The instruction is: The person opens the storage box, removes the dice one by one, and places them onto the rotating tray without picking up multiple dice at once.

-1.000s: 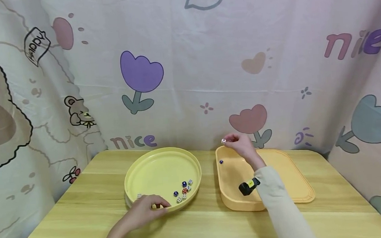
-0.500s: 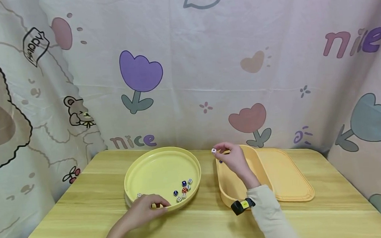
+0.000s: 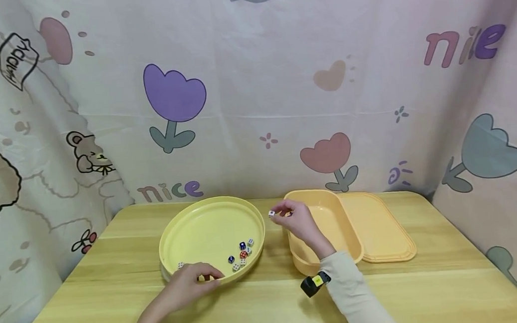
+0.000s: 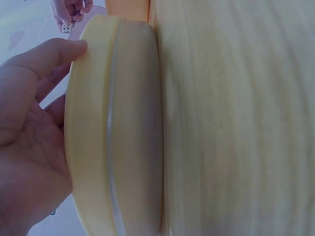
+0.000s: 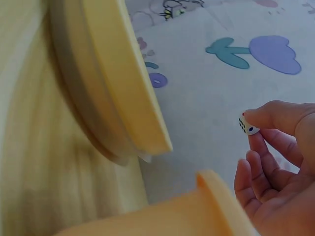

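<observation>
My right hand (image 3: 300, 223) pinches a white die (image 3: 271, 214) between thumb and fingertips, above the left rim of the orange rectangular box (image 3: 357, 254). The right wrist view shows this die's dotted faces clear of the fingers. My left hand (image 3: 188, 286) grips the near rim of the round yellow tray (image 3: 166, 233), its thumb (image 4: 74, 48) on the rim's outer side. White dice (image 3: 236, 267), blue dice (image 3: 243, 245) and a red die (image 3: 243, 254) lie near the tray's right front. Another white die (image 3: 180, 265) sits beside the left hand. A dark die (image 3: 291, 213) shows partly behind the right fingers.
An orange lid (image 3: 382, 230) lies flat on the wooden table (image 3: 251, 312), right of the box. A patterned curtain (image 3: 235, 83) hangs close behind the table's back edge. A black wrist strap device (image 3: 314, 283) hangs under the right sleeve.
My right hand has moved left and down with the white die, from over the box toward the tray. The left hand stays on the rim. The head view has shifted slightly.
</observation>
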Demonstrator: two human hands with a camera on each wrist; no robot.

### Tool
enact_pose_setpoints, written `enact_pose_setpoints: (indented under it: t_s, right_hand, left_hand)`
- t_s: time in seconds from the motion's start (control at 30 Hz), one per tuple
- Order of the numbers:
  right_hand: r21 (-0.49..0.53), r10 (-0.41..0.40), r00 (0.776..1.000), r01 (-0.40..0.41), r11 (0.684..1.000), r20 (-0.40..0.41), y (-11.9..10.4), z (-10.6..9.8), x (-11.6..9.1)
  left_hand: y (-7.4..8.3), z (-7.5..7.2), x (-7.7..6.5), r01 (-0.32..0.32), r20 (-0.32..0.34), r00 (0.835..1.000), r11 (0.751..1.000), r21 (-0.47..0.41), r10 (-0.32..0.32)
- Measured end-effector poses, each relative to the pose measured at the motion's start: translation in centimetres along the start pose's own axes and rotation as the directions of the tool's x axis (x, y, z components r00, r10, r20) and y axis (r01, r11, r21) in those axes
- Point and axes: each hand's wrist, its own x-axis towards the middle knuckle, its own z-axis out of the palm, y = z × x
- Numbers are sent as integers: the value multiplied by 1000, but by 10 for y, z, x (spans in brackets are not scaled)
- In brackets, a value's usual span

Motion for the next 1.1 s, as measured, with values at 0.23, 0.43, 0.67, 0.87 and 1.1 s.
enact_pose_setpoints:
  t_s: [0.23, 0.43, 0.67, 0.87, 1.1]
  right_hand:
    - [21, -26, 994, 24, 999, 103, -1, 19, -6]
    - [-2, -71, 984, 73, 997, 161, 0, 30, -11]
    - [-22, -139, 972, 146, 989, 188, -1, 35, -15]
    - [-53, -63, 981, 74, 996, 186, -2, 37, -14]
    - [-61, -69, 981, 81, 995, 179, -4, 37, -14]
  left_hand:
    - [-1, 0, -1, 6, 3, 1000, 1000, -10, -6]
    - [0, 0, 0, -12, 0, 1000, 1000, -7, 12]
    - [0, 0, 0, -18, 0, 1000, 1000, -3, 18]
    - [0, -1, 0, -10, -2, 1000, 1000, -2, 10]
    - [0, 0, -1, -11, -5, 1000, 1000, -7, 11]
